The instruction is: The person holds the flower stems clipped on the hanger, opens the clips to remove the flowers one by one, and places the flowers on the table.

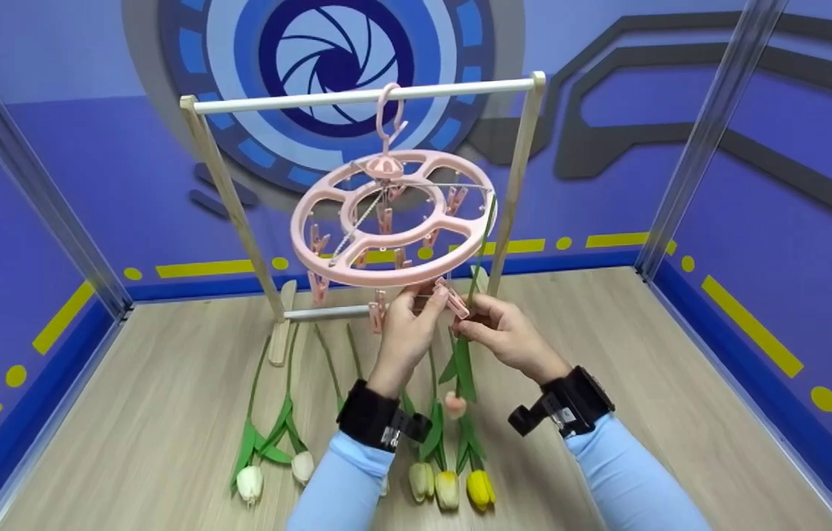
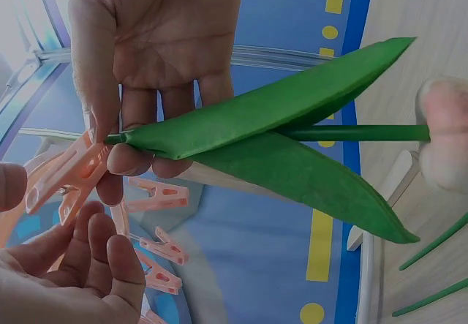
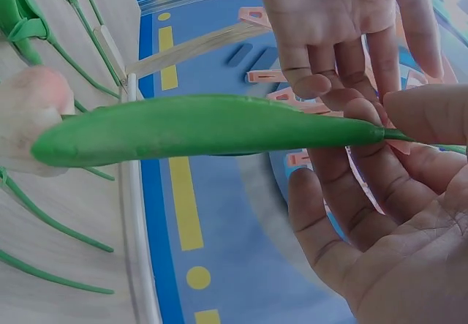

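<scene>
A pink clothespin hangs at the near right side of the round pink drying hanger. My left hand pinches its handles between thumb and fingers. My right hand pinches the green stem of a pale pink tulip just above its leaves. The tulip points bloom down, and its stem rises past the hanger's right rim. In the right wrist view, a leaf covers part of the stem. Whether the clothespin's jaws grip the stem cannot be told.
The hanger's hook hangs from the white bar of a wooden stand. Several other pink clothespins dangle from it. White tulips and a yellow tulip lie on the table below. Blue walls enclose the table.
</scene>
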